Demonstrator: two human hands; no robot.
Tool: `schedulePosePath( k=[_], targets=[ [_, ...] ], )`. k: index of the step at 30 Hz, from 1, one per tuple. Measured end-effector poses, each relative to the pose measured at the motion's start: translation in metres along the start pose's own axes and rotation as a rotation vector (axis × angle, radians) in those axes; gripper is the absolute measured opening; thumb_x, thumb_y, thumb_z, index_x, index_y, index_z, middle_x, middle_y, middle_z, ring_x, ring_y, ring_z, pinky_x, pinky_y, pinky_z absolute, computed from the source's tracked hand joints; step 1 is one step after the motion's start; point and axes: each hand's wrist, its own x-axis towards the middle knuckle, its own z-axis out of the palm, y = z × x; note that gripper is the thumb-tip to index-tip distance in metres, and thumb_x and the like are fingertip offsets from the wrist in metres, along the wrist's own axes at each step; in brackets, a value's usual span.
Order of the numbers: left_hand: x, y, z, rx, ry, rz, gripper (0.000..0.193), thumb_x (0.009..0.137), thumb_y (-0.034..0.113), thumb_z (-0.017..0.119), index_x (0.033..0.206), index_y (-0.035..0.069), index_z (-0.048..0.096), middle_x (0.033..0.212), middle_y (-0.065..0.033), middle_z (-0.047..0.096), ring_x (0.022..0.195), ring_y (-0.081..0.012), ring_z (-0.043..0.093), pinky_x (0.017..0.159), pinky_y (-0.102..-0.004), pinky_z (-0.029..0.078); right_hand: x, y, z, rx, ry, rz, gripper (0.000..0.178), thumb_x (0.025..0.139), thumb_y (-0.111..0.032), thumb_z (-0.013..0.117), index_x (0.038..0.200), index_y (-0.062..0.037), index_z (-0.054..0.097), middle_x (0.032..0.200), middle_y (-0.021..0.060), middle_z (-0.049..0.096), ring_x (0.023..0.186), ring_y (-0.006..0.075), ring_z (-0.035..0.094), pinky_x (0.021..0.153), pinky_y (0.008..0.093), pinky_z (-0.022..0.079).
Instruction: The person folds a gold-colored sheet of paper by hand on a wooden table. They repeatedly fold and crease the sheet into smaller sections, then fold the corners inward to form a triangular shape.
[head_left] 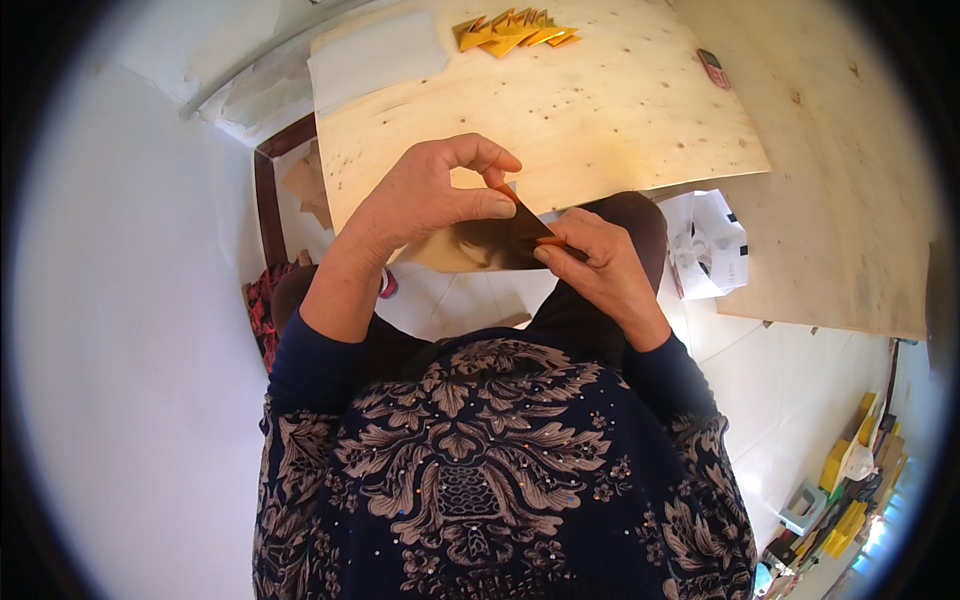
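Between my two hands is a small sheet of thin paper (522, 238), dark on the side that shows, with orange edges. My left hand (430, 190) pinches its upper left corner between thumb and fingers. On the other side, my right hand (605, 262) grips the right end with thumb and forefinger. The sheet is tilted and hangs above the near edge of the wooden table (540, 120). Several folded golden paper pieces (515, 32) lie in an overlapping row at the table's far side.
A pale, flat stack of sheets (375, 60) rests at the far left of the table, and a red phone (714, 68) at the far right. Beside my right knee is a white plastic bag (710, 245). Yellow items (845, 528) are piled at the lower right.
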Motion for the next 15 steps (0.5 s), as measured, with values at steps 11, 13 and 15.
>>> schedulePosePath(
  k=[11, 13, 15],
  targets=[
    [-0.001, 0.044, 0.025, -0.096, 0.061, 0.028, 0.013, 0.077, 0.010, 0.078, 0.083, 0.005, 0.068, 0.080, 0.0021, 0.061, 0.080, -0.0074, 0.056, 0.076, -0.0220, 0.044, -0.032, -0.011, -0.028, 0.090, 0.115, 0.009, 0.008, 0.086, -0.005, 0.071, 0.089, 0.0010, 0.065, 0.082, -0.0003, 0.053, 0.073, 0.0073, 0.048, 0.064, 0.0211, 0.038],
    [0.000, 0.048, 0.028, -0.065, 0.102, 0.048, 0.013, 0.078, 0.011, 0.077, 0.085, 0.003, 0.070, 0.081, -0.0008, 0.065, 0.078, -0.0083, 0.058, 0.076, -0.0224, 0.047, -0.035, -0.008, -0.029, 0.218, 0.188, 0.028, 0.009, 0.086, -0.005, 0.071, 0.091, 0.0001, 0.066, 0.084, -0.0012, 0.054, 0.075, 0.0070, 0.050, 0.067, 0.0199, 0.039],
    [0.003, 0.048, 0.030, -0.077, 0.150, 0.073, 0.013, 0.079, 0.012, 0.076, 0.086, 0.002, 0.071, 0.082, -0.0023, 0.068, 0.078, -0.0086, 0.060, 0.075, -0.0227, 0.048, -0.037, -0.005, -0.029, 0.375, 0.279, 0.042, 0.010, 0.087, -0.006, 0.072, 0.093, -0.0002, 0.066, 0.086, -0.0016, 0.057, 0.078, 0.0065, 0.053, 0.071, 0.0199, 0.042]
  ],
)
